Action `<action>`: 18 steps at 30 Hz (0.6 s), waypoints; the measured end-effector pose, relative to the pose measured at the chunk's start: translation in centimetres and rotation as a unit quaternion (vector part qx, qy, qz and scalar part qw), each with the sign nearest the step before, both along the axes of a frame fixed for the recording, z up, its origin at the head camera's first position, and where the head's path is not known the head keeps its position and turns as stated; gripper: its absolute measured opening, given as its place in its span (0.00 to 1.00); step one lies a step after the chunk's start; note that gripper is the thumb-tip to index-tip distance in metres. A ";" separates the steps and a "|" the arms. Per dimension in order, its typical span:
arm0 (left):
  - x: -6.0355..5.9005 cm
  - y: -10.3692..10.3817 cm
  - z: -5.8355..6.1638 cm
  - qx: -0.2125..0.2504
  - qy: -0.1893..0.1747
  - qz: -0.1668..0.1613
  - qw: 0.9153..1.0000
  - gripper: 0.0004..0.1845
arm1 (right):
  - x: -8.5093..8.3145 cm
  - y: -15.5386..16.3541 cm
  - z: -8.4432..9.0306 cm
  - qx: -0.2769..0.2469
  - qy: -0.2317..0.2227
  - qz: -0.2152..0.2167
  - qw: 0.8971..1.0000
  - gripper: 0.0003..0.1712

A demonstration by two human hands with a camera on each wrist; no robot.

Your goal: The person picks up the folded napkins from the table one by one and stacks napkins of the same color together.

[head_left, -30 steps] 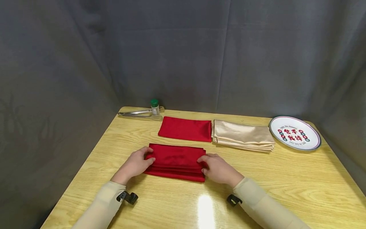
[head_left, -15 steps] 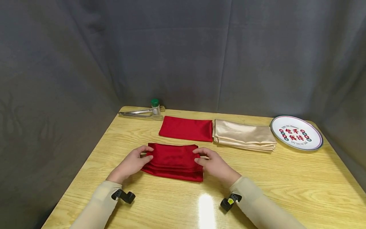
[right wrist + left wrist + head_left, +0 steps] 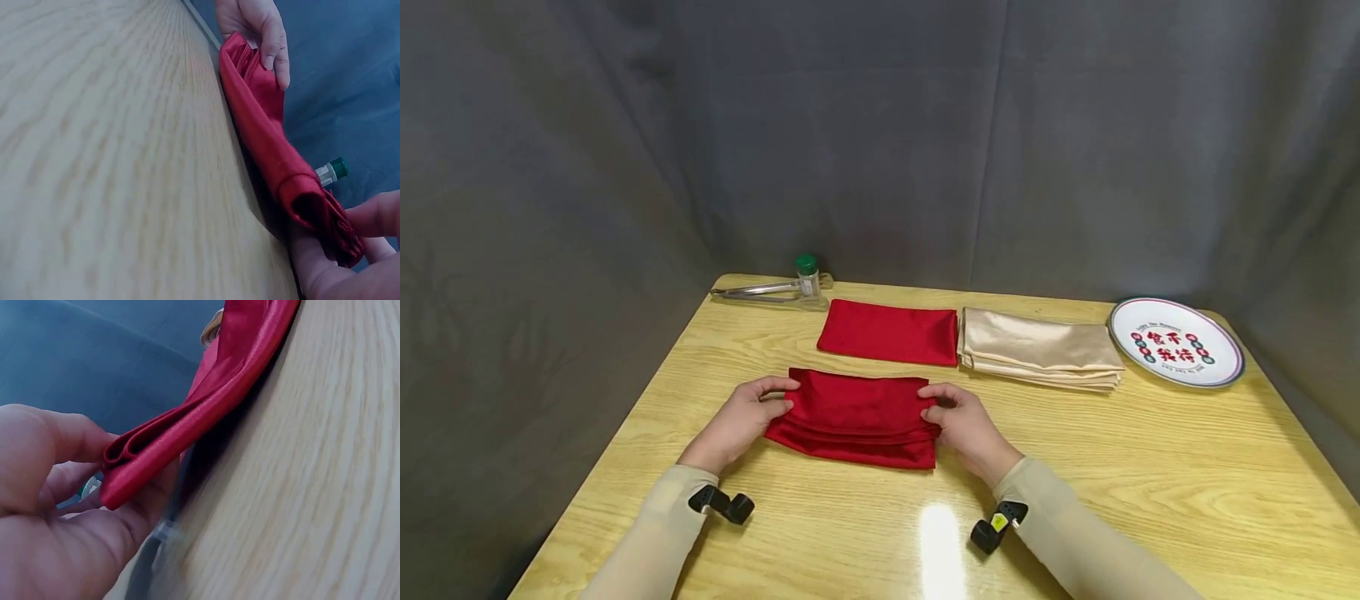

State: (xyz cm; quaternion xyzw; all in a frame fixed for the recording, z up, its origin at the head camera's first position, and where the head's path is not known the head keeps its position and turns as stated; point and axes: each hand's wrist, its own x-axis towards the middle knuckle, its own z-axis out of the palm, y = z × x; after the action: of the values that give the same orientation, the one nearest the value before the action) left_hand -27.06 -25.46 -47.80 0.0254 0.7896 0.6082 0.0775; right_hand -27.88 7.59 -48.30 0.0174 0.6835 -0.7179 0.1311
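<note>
A folded red satin cloth lies crosswise between my hands, its layered folds facing me. My left hand pinches the left end; the left wrist view shows the stacked folds of the cloth between thumb and fingers, with fingers beneath. At the opposite end, my right hand grips the cloth the same way, some fingers tucked under it in the right wrist view. There, the cloth has a shadowed gap between its underside and the wooden table.
Behind lie a second folded red cloth and a folded beige satin cloth. A white plate with red characters stands at the back right. Metal tongs and a green-capped jar are at the back left of the wooden table.
Both hands have taken hold of the front red cloth's ends, fingers now tucked under it. The left hand has shifted slightly left. The right hand went inward, then back outward. The things behind stay put.
</note>
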 end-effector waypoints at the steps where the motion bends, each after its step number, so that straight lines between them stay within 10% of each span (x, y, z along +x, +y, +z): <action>1: 0.0 0.0 0.0 0.012 -0.002 0.001 1.000 0.18 | 0.1 0.0 0.0 0.000 0.000 -0.002 1.000 0.21; 18: -0.4 1.3 3.0 0.027 0.043 0.005 0.999 0.18 | -0.3 1.6 3.1 0.032 0.069 -0.012 0.997 0.21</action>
State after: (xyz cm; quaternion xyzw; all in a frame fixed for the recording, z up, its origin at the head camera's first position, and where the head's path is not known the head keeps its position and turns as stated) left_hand -27.42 -24.15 -44.76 0.0497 0.7758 0.6277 0.0398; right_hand -28.13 9.17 -45.16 -0.0193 0.7129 -0.6971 0.0742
